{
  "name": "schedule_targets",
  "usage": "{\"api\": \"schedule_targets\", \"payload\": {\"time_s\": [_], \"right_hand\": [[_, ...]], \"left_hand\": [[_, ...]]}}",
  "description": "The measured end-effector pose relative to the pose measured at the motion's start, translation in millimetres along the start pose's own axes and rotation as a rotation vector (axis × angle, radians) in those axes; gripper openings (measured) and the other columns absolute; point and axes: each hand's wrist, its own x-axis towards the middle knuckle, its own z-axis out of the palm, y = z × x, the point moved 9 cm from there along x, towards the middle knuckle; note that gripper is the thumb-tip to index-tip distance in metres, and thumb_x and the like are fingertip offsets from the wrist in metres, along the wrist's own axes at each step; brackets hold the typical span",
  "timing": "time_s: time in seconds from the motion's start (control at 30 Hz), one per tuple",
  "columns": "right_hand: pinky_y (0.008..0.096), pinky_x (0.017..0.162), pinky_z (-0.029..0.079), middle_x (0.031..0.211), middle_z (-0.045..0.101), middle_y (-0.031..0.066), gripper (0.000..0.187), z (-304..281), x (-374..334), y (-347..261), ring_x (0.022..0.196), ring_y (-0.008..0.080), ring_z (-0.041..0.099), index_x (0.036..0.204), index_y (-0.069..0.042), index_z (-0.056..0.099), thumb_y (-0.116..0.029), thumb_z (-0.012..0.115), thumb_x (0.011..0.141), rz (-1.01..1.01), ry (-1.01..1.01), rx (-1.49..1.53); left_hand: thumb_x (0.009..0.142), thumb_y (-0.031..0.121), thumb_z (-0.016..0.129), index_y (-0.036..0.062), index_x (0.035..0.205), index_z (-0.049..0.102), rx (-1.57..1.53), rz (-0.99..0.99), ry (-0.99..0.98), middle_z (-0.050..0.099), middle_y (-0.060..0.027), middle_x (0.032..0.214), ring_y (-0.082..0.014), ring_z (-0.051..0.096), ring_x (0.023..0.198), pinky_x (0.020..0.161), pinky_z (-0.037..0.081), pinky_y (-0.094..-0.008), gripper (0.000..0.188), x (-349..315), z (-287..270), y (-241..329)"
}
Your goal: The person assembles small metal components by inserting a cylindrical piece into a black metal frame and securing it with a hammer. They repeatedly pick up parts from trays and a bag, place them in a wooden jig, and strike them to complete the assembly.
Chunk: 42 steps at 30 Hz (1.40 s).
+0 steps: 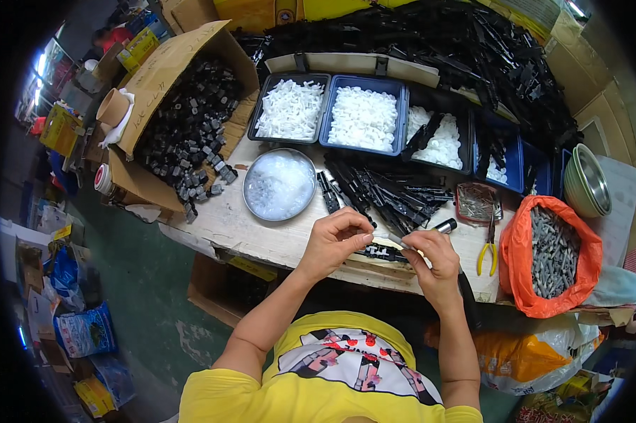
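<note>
My left hand (332,243) is closed in a pinch above the near edge of the workbench; what its fingertips hold is too small to make out. Facing it from the right, my right hand (434,259) pinches a thin grey piece (397,241). Just below and between the fingertips lies a black plastic part (381,252) with small white pieces set in it. Beyond my hands is a heap of long black plastic parts (381,190). A black cylindrical tool end (445,225) shows beside my right hand.
Left stand a round metal dish (250,204) of whitish stuff and a cardboard box (191,53) spilling dark blocks. Trays of white pieces, one a blue tray (403,106), line the back. Right are yellow-handled pliers (487,257) and an orange bag (519,247) of grey pieces.
</note>
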Motion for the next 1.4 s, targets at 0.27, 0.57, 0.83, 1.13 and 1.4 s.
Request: {"api": "schedule_targets", "payload": {"time_s": [0.27,0.57,0.83,1.13,1.4], "right_hand": [[0.0317,0.069,0.036,0.082,0.06,0.0051,0.021,1,1,-8,0.074,0.0214,0.054,0.087,-0.006,0.062,0.001,0.067,0.067,-0.076,-0.032,-0.071],[0.031,0.07,0.036,0.079,0.061,0.0047,0.018,6,-5,14,0.073,0.0207,0.055,0.085,-0.005,0.063,-0.001,0.067,0.067,0.107,-0.143,0.156],[0.0296,0.068,0.039,0.074,0.059,0.006,0.019,1,-17,26,0.069,0.018,0.054,0.086,-0.002,0.064,-0.004,0.068,0.068,0.166,-0.13,0.074],[0.0344,0.069,0.034,0.075,0.057,0.0065,0.015,3,-31,46,0.077,0.0229,0.053,0.085,-0.004,0.062,-0.004,0.064,0.07,0.198,-0.224,-0.078],[0.035,0.07,0.033,0.078,0.056,0.0066,0.016,13,-22,40,0.08,0.0235,0.053,0.086,-0.005,0.062,-0.005,0.064,0.07,0.151,-0.283,-0.143]], "left_hand": [[0.074,-0.001,0.066,-0.0005,0.083,0.062,0.217,0.123,-0.008,0.056,-0.003,0.08,-0.0065,0.051,0.067,0.057,0.042,-0.0194,0.01,-1,4,12],[0.067,-0.009,0.065,-0.0003,0.082,0.061,0.437,0.431,-0.19,0.061,-0.0093,0.083,-0.0191,0.059,0.075,0.064,0.047,-0.0263,0.017,-8,28,37],[0.065,0.002,0.07,0.0041,0.089,0.062,0.639,0.46,-0.189,0.061,-0.0068,0.089,-0.0232,0.056,0.088,0.078,0.04,-0.033,0.025,-10,36,24],[0.062,0.015,0.074,0.0081,0.091,0.064,0.877,0.345,-0.082,0.057,-0.0024,0.095,-0.0202,0.046,0.098,0.084,0.028,-0.0341,0.032,-11,35,-10],[0.061,0.016,0.074,0.0102,0.091,0.065,0.895,0.309,-0.056,0.056,-0.0019,0.093,-0.0199,0.045,0.095,0.084,0.028,-0.0345,0.032,-11,34,-12]]}}
